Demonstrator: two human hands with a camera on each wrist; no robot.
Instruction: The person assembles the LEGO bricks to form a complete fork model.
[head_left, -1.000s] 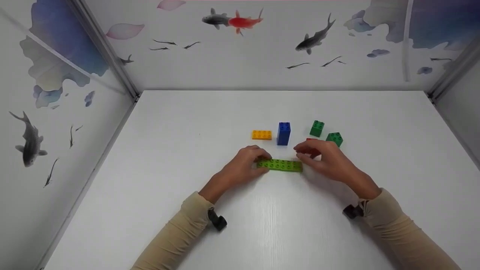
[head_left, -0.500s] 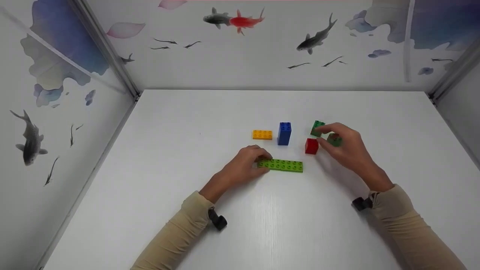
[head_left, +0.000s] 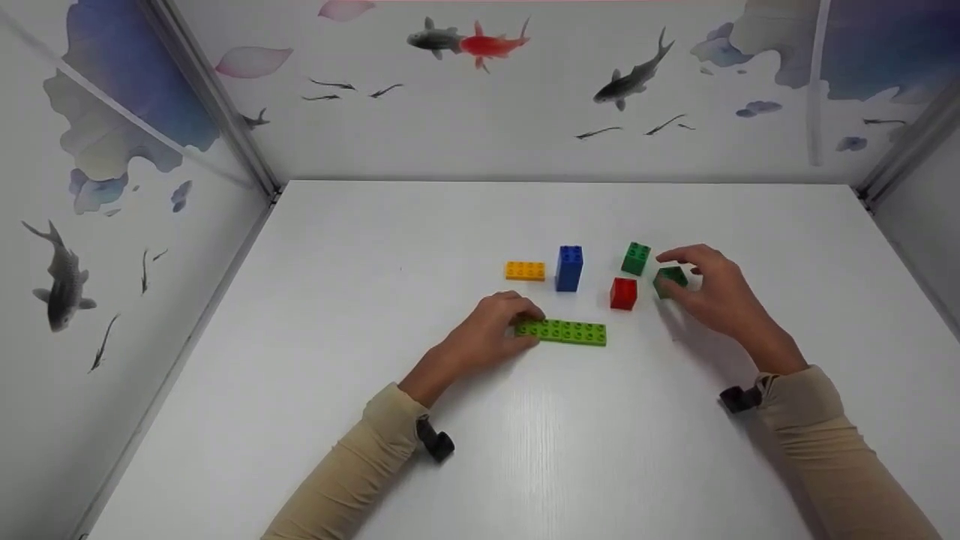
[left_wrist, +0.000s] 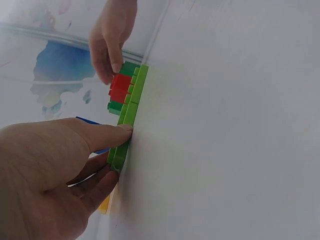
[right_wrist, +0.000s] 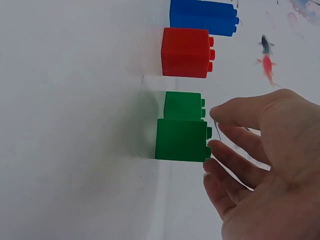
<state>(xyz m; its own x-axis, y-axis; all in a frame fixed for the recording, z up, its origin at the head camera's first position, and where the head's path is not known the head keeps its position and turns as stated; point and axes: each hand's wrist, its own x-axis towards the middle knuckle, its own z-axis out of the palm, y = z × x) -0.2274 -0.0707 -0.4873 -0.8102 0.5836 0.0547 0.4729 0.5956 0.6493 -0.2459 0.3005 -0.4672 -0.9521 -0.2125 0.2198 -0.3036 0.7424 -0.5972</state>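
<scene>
In the head view, my left hand (head_left: 487, 335) pinches the left end of two flat lime-green building blocks (head_left: 576, 332), which lie end to end on the table. The left wrist view has its thumb on one side of the lime blocks (left_wrist: 131, 112) and the fingers on the other. My right hand (head_left: 712, 291) hovers at the nearer dark green block (head_left: 670, 279), thumb and fingers spread around it. Seen from the right wrist, the fingertips are close by the studs of this green block (right_wrist: 181, 140), and nothing is gripped.
Left of that block stands a red block (head_left: 623, 294), with a second dark green block (head_left: 636, 258) behind. A tall blue stack (head_left: 569, 268) and a flat yellow block (head_left: 525, 271) are farther left. Walls printed with fish border the white table (head_left: 375, 247).
My right hand has moved from the lime blocks' right end, past the red block, to the nearer dark green block, uncovering the red one. The left hand has stayed in place.
</scene>
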